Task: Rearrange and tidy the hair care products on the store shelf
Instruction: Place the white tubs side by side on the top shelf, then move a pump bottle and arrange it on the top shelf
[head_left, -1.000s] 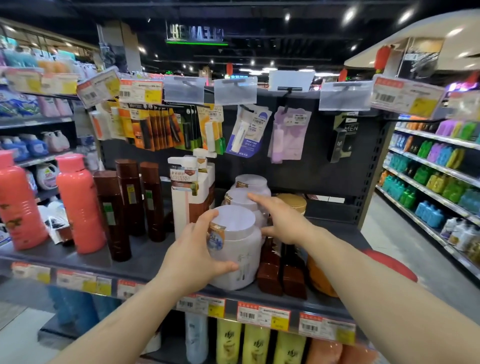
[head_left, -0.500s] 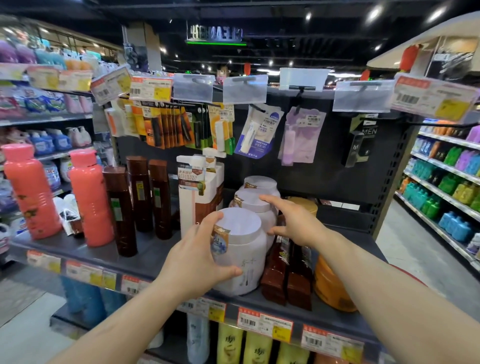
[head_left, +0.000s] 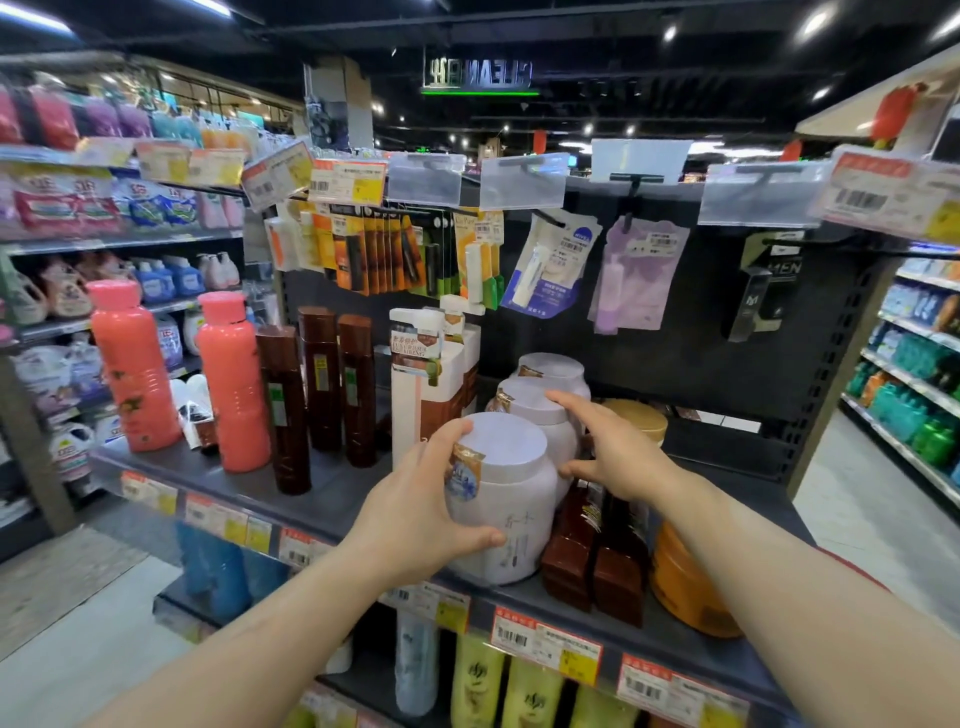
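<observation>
A row of three white jars runs back from the shelf's front edge. My left hand (head_left: 415, 504) is wrapped around the left side of the front white jar (head_left: 511, 499), which stands on the dark shelf (head_left: 332, 493). My right hand (head_left: 608, 452) reaches over with fingers spread, its fingertips on the lid of the second white jar (head_left: 535, 410) and its thumb at that jar's side. The third white jar (head_left: 553, 369) stands behind. Dark brown boxes (head_left: 597, 561) and an orange jar (head_left: 685, 587) sit under my right forearm.
Left on the shelf stand a white-and-brown pump bottle (head_left: 426, 384), three tall brown bottles (head_left: 322, 384) and two coral bottles (head_left: 234, 384). A gold-lidded jar (head_left: 641, 418) sits behind my right hand. Packets hang from hooks above. Yellow bottles (head_left: 478, 680) fill the lower shelf.
The view has shifted so the shelf sits further right and nearer. My left hand keeps its hold on the front jar; my right hand stays over the second jar with fingers slightly more spread.
</observation>
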